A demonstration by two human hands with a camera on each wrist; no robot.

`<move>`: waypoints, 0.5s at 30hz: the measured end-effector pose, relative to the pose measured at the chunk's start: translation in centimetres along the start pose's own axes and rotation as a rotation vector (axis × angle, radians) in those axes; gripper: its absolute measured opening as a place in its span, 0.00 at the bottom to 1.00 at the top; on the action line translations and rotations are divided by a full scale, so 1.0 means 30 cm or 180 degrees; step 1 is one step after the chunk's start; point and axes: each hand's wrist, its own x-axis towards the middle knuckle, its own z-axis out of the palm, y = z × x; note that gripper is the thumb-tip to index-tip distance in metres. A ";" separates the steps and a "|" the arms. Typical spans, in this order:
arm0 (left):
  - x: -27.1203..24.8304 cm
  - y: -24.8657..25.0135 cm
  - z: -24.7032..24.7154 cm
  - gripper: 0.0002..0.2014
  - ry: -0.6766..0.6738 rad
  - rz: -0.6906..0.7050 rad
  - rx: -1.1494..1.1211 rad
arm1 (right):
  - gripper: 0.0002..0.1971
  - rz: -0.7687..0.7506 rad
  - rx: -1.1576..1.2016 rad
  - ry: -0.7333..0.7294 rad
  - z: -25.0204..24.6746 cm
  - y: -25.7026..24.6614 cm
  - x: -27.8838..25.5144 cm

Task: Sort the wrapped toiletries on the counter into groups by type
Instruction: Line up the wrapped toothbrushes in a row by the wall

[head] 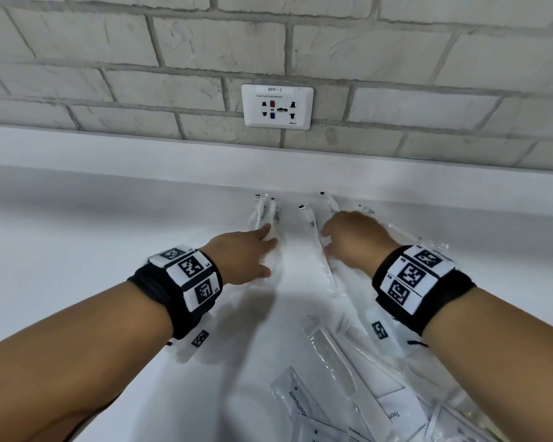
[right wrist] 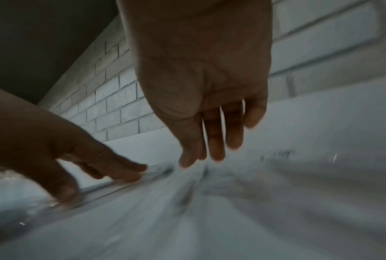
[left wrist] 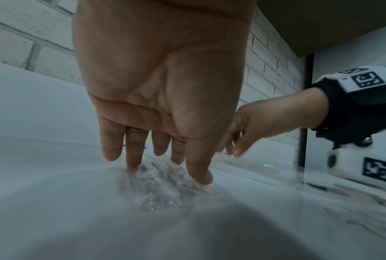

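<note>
Wrapped white toothbrushes lie in clear sleeves near the back of the white counter (head: pixel 77 237). My left hand (head: pixel 253 250) rests with straight fingers on the left pair of toothbrushes (head: pixel 264 212); in the left wrist view its fingertips (left wrist: pixel 200 177) press the crinkled wrapper (left wrist: pixel 156 186). My right hand (head: pixel 345 237) hovers over the right toothbrushes (head: pixel 316 237) with fingers extended, holding nothing; the right wrist view is blurred. Wrapped combs (head: pixel 336 362) and toothpaste packets (head: pixel 297 397) lie in a loose pile at the near right.
A brick wall with a white socket plate (head: pixel 276 105) rises behind the counter's raised back ledge (head: pixel 141 154). More clear wrappers (head: pixel 428 244) spread out to the right under my right wrist.
</note>
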 end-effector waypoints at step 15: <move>-0.002 0.000 -0.008 0.33 0.0252 0.0028 -0.0364 | 0.13 0.0733 0.0528 0.0119 -0.073 -0.065 0.055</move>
